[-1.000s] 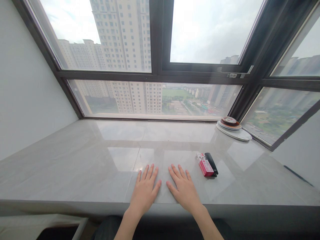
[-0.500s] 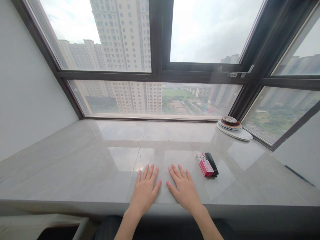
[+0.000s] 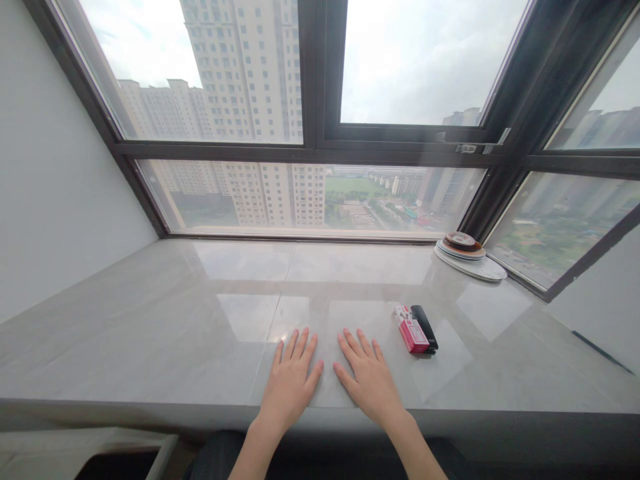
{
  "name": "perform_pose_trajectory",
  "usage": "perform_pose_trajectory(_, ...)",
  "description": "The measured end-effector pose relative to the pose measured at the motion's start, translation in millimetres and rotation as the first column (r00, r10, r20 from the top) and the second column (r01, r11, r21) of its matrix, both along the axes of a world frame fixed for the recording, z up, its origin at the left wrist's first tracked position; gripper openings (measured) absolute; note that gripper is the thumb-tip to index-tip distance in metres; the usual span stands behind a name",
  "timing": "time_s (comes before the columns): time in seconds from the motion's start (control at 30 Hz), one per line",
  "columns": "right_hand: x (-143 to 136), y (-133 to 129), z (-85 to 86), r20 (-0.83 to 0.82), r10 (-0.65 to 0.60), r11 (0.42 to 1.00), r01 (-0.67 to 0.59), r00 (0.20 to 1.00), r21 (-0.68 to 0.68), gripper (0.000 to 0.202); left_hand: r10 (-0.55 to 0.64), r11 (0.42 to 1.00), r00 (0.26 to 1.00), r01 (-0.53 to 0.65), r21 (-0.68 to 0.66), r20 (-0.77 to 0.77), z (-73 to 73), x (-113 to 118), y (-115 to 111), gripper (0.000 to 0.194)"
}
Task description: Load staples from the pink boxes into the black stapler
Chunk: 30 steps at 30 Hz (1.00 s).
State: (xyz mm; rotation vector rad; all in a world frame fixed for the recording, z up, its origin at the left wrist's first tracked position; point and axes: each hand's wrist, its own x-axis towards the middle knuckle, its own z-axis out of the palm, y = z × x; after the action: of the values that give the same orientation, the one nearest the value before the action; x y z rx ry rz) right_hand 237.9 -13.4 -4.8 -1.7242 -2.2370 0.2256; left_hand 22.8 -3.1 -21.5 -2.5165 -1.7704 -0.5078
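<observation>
On a glossy pale surface (image 3: 150, 333), a person's left hand (image 3: 287, 381) and right hand (image 3: 369, 379) lie palm-down, each grip spread. Near, to their right, a pink-and-white box (image 3: 411, 331) lies against a black stapler (image 3: 427, 328); farther back, stacked plates (image 3: 465, 256) occupy the corner beside the window frame (image 3: 310, 153).

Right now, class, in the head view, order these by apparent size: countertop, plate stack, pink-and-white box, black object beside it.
Countertop
Plate stack
Pink-and-white box and black object: too alike to rank
</observation>
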Motion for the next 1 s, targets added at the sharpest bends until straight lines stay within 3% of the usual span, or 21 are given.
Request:
perform_pose_trajectory(0.4,1,1,-2.3,-0.048,0.003,1.0,-0.004,0.999,-0.003,0.062,0.008,1.0,1.0,-0.008,0.001,-0.013,1.0,1,-2,0.056)
perform_pose_trajectory(0.5,1,1,-0.4,-0.123,0.015,1.0,-0.017,0.992,-0.016,0.062,0.006,1.0,1.0,-0.006,0.001,-0.017,0.1,1,-1,0.056)
perform_pose_trajectory(0.6,13,3,13.2,-0.3,0.059,0.996,-0.076,0.952,-0.046,0.061,0.011,1.0,1.0,-0.011,-0.006,-0.017,0.7,0,0,0.056)
perform_pose_trajectory(0.67,35,8,27.2,-0.431,0.047,0.998,-0.059,0.901,-0.014,0.058,0.012,1.0,1.0,-0.012,-0.013,-0.014,1.6,0,-1,0.056)
perform_pose_trajectory(0.73,71,19,39.4,-0.47,-0.058,0.99,0.111,0.881,0.087,0.055,0.009,1.0,1.0,-0.009,-0.017,-0.004,2.5,0,-1,0.056)
perform_pose_trajectory(0.8,115,34,44.4,-0.445,-0.237,0.918,0.348,0.864,0.188,0.059,0.008,1.0,1.0,-0.008,-0.014,0.01,3.2,0,-2,0.056)
perform_pose_trajectory(0.83,138,42,43.6,-0.427,-0.332,0.882,0.437,0.841,0.175,0.061,0.011,1.0,1.0,-0.01,-0.01,0.019,3.4,0,-2,0.055)
perform_pose_trajectory(0.9,177,56,36.6,-0.395,-0.482,0.846,0.533,0.782,0.023,0.062,0.016,1.0,0.999,-0.016,-0.001,0.037,3.5,1,-2,0.055)
perform_pose_trajectory(1.0,206,65,21.4,-0.396,-0.463,0.886,0.422,0.793,-0.192,0.057,0.017,1.0,0.998,-0.018,0.003,0.053,3.3,3,-2,0.055)
